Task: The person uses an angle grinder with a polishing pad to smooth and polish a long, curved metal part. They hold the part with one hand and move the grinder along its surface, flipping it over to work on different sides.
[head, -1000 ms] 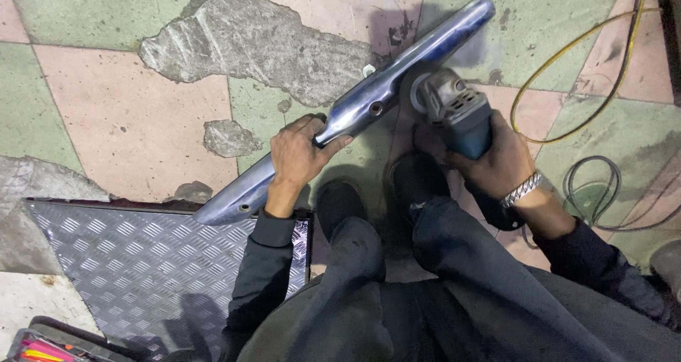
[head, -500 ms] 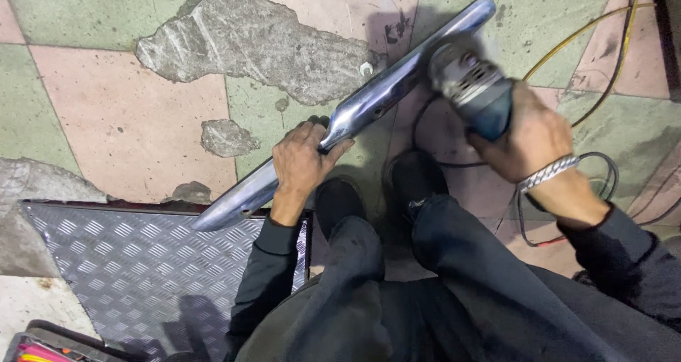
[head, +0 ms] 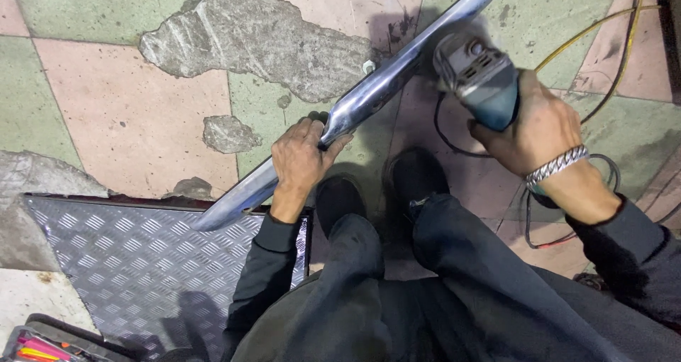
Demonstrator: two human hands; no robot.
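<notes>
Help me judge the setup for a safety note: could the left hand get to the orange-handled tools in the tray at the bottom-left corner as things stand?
Probably not right away. The left hand is wrapped around the long metal part, steadying it, and the tool tray lies behind it across the checker plate. Nothing blocks the path; it would first have to let go.

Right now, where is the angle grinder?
In the head view the angle grinder is upper right, gripped by the right hand, its head against the long polished metal part that the left hand holds over the tiled floor.
</notes>
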